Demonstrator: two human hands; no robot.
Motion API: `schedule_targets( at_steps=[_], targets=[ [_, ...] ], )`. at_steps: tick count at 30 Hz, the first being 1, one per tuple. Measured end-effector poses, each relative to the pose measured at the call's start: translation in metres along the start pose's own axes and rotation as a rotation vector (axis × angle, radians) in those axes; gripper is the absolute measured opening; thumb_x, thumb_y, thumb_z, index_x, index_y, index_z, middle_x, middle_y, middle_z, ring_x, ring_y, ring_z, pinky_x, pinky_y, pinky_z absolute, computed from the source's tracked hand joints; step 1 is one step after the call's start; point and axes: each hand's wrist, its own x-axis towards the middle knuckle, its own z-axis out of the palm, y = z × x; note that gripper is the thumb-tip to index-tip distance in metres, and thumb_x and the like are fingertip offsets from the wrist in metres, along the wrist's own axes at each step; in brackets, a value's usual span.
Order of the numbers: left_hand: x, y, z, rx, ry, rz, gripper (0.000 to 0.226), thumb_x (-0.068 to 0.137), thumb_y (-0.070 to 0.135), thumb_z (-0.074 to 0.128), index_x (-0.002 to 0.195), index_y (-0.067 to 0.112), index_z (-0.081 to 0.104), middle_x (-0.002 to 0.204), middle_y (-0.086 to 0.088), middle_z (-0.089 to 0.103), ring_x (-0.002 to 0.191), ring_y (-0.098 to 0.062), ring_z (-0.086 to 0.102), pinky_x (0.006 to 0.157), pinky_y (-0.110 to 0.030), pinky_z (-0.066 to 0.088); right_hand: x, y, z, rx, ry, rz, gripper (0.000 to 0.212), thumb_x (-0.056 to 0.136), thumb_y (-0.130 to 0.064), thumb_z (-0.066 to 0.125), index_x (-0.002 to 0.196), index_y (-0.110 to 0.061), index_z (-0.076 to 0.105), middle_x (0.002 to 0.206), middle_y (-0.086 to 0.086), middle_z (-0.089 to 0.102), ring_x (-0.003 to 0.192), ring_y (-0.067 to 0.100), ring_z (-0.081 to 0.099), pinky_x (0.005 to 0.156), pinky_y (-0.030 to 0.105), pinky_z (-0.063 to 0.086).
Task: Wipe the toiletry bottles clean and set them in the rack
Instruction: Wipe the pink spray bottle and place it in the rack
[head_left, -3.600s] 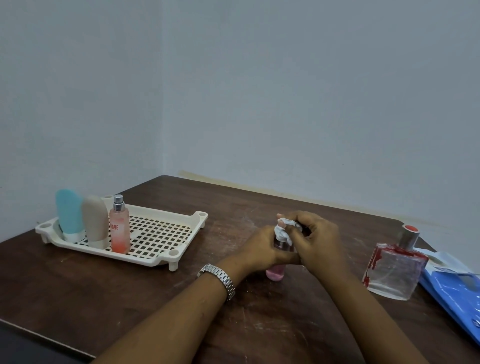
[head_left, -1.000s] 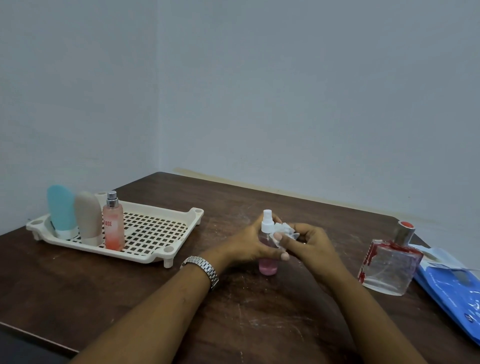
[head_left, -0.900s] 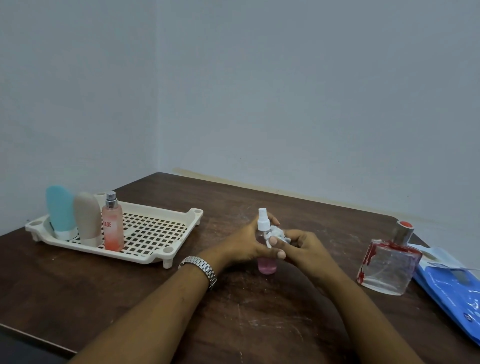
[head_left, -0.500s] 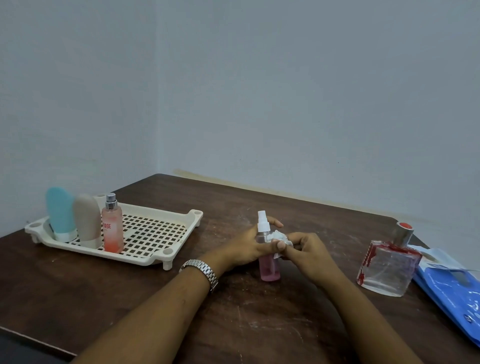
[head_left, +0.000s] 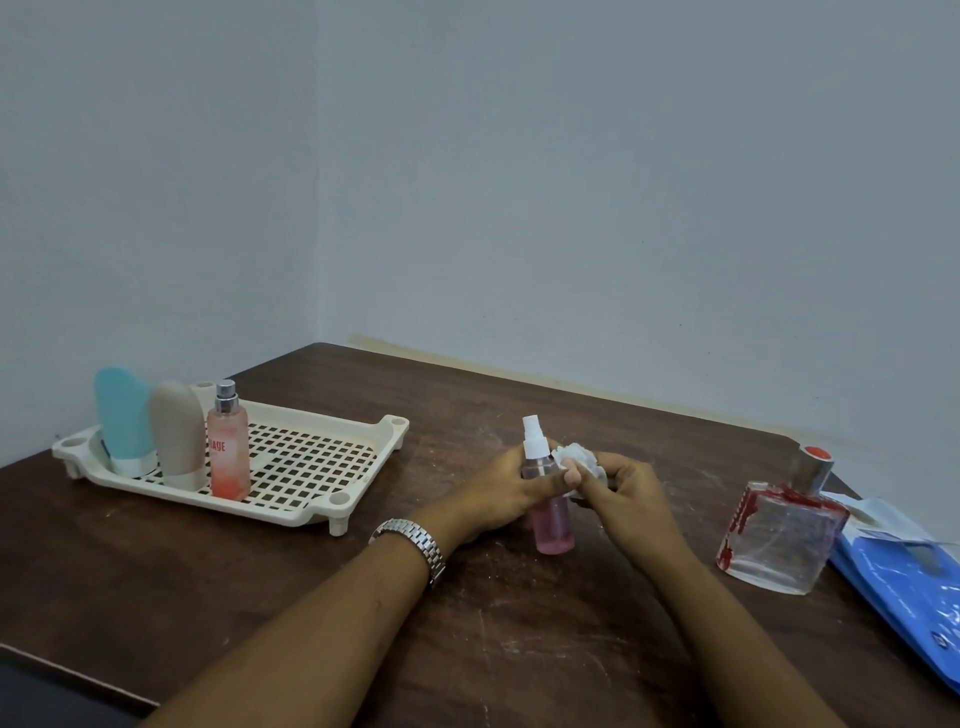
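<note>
A small pink spray bottle (head_left: 554, 525) with a white nozzle stands upright on the table's middle. My left hand (head_left: 506, 493) grips its upper body. My right hand (head_left: 626, 493) pinches a crumpled white wipe (head_left: 574, 460) against the bottle's right shoulder. The cream slotted rack (head_left: 311, 462) sits at the left. In it stand a teal tube (head_left: 122, 421), a beige tube (head_left: 177, 434) and a peach spray bottle (head_left: 228, 449) in a row at its left end.
A square glass perfume bottle (head_left: 779, 530) with red marks and a red-topped cap stands at the right. A blue wipes packet (head_left: 904, 582) lies at the table's right edge. The walls meet behind the table's far corner.
The wipe has come off the nozzle, which now shows, and sits at the bottle's shoulder. The bottle still stands in my left hand's grip.
</note>
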Motion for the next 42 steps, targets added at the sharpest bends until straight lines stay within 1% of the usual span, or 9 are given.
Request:
schedule_targets(
  at_steps=[3,5,10,14,20,27,34,39,42],
  targets=[
    [0.001,-0.003,-0.001,-0.019,0.062,0.039,0.066,0.061,0.066,0.072,0.108,0.022,0.058,0.103,0.004,0.068,0.099,-0.012,0.065,0.087,-0.028,0.053,-0.004,-0.002,0.004,0.057,-0.089,0.070,0.030,0.073,-0.037,0.060,0.089,-0.013,0.069,0.080,0.004,0.073,0.083,0.022,0.068,0.074,0.031,0.055],
    [0.004,-0.005,-0.004,-0.030,0.093,0.050,0.076,0.052,0.073,0.074,0.104,0.020,0.060,0.094,0.006,0.068,0.091,-0.010,0.066,0.079,-0.026,0.052,-0.006,-0.004,0.007,0.097,-0.176,0.111,0.036,0.078,-0.038,0.056,0.096,-0.008,0.067,0.088,0.009,0.073,0.087,0.025,0.068,0.078,0.035,0.055],
    [0.002,-0.005,-0.004,0.001,0.105,0.048,0.076,0.059,0.071,0.071,0.109,0.015,0.058,0.089,0.003,0.065,0.075,-0.010,0.063,0.050,-0.020,0.046,-0.011,-0.013,0.009,0.161,-0.323,0.178,0.042,0.090,-0.034,0.043,0.108,-0.001,0.062,0.095,0.016,0.071,0.090,0.027,0.069,0.076,0.028,0.054],
    [-0.002,0.006,0.001,-0.088,0.064,0.023,0.068,0.059,0.065,0.072,0.104,0.017,0.059,0.085,0.000,0.063,0.067,-0.009,0.061,0.046,-0.021,0.045,-0.011,-0.016,0.004,0.160,-0.246,0.183,0.041,0.087,-0.036,0.047,0.103,-0.001,0.063,0.089,0.016,0.072,0.087,0.029,0.069,0.074,0.032,0.055],
    [-0.003,0.014,0.003,-0.196,0.129,0.024,0.081,0.035,0.074,0.080,0.096,0.024,0.063,0.082,0.008,0.069,0.069,-0.007,0.066,0.048,-0.021,0.048,-0.010,-0.015,0.010,0.178,-0.080,0.182,0.030,0.090,-0.032,0.051,0.104,-0.008,0.063,0.090,0.011,0.072,0.082,0.026,0.070,0.067,0.033,0.056],
    [-0.003,0.018,0.001,-0.230,0.368,0.072,0.032,0.074,0.028,0.075,0.095,0.010,0.060,0.084,-0.001,0.067,0.064,-0.009,0.065,0.043,-0.022,0.046,-0.008,-0.016,0.010,0.214,0.016,0.185,0.023,0.086,-0.025,0.060,0.103,-0.010,0.055,0.094,0.010,0.071,0.086,0.028,0.069,0.079,0.047,0.056],
    [-0.003,0.019,-0.003,-0.222,0.517,0.045,0.021,0.084,0.035,0.067,0.094,0.019,0.058,0.091,-0.008,0.067,0.063,-0.009,0.064,0.047,-0.017,0.048,-0.009,-0.018,0.010,0.273,-0.073,0.188,0.027,0.082,-0.019,0.064,0.104,-0.005,0.061,0.100,0.013,0.070,0.093,0.026,0.068,0.082,0.036,0.055],
    [0.002,0.012,-0.003,-0.198,0.603,0.047,0.030,0.086,0.041,0.064,0.098,0.014,0.059,0.097,-0.015,0.069,0.072,-0.018,0.070,0.050,-0.022,0.051,-0.009,-0.020,0.008,0.198,-0.103,0.205,0.021,0.084,-0.016,0.064,0.101,-0.003,0.060,0.099,0.013,0.069,0.091,0.024,0.068,0.080,0.034,0.056],
    [0.003,0.010,-0.006,-0.229,0.619,0.012,0.037,0.088,0.043,0.060,0.106,0.010,0.057,0.097,-0.012,0.068,0.078,-0.018,0.068,0.054,-0.021,0.051,-0.011,-0.020,0.010,0.212,-0.128,0.247,0.037,0.077,-0.019,0.070,0.109,-0.005,0.056,0.104,0.012,0.066,0.092,0.023,0.068,0.081,0.036,0.056]
  ],
)
